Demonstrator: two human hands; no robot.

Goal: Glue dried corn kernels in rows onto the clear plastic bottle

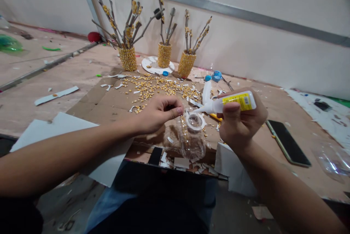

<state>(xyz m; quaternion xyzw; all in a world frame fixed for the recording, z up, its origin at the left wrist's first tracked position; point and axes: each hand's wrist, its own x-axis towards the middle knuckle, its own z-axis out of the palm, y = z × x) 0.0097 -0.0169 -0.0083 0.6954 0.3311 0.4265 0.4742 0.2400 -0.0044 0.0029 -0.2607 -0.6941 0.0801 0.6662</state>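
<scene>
The right hand point(240, 122) gripped a glue bottle point(237, 102), its nozzle point(199, 109) near the left hand point(160, 113), whose fingers point(178, 111) were pinched, contents unclear. A plastic bottle point(194, 148) was just below them; too hard a squeeze could have flooded it.

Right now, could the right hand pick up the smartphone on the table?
Probably not: the right hand grips the glue bottle, though nothing visible blocks its way to the smartphone.
</scene>
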